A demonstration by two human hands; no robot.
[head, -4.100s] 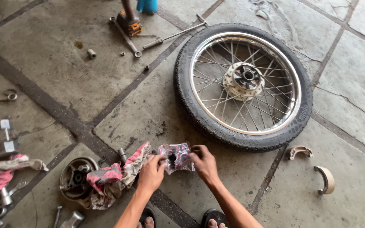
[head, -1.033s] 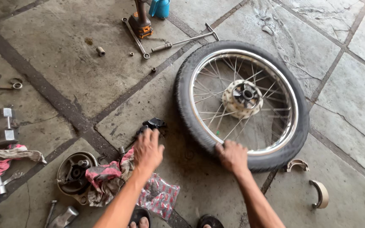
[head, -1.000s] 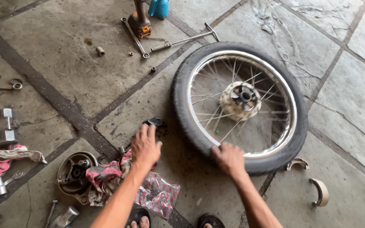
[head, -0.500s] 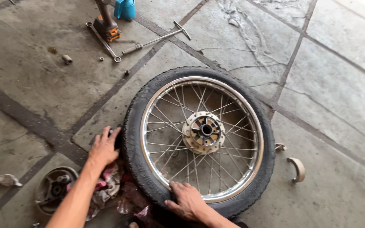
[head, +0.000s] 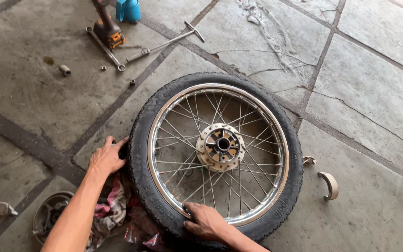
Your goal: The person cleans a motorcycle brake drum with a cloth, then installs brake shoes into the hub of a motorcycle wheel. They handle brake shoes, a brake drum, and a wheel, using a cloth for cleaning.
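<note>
A spoked wheel point(head: 218, 154) with a black tyre lies flat on the stone floor point(head: 374, 93), its hub point(head: 221, 146) facing up. The left hand point(head: 107, 158) presses against the outer left side of the tyre, fingers spread and flat on the rubber, not wrapped around anything. The right hand point(head: 204, 220) grips the near edge of the wheel, fingers curled over the tyre and the shiny rim. A pink and grey rag point(head: 110, 210) lies bunched on the floor just beside the left forearm, partly under the tyre. A curved brake shoe point(head: 330, 185) rests to the right of the wheel, apart from it. At the far left lie a long spanner point(head: 104, 48), a T-handled wrench point(head: 166, 43) and a few small nuts.
</note>
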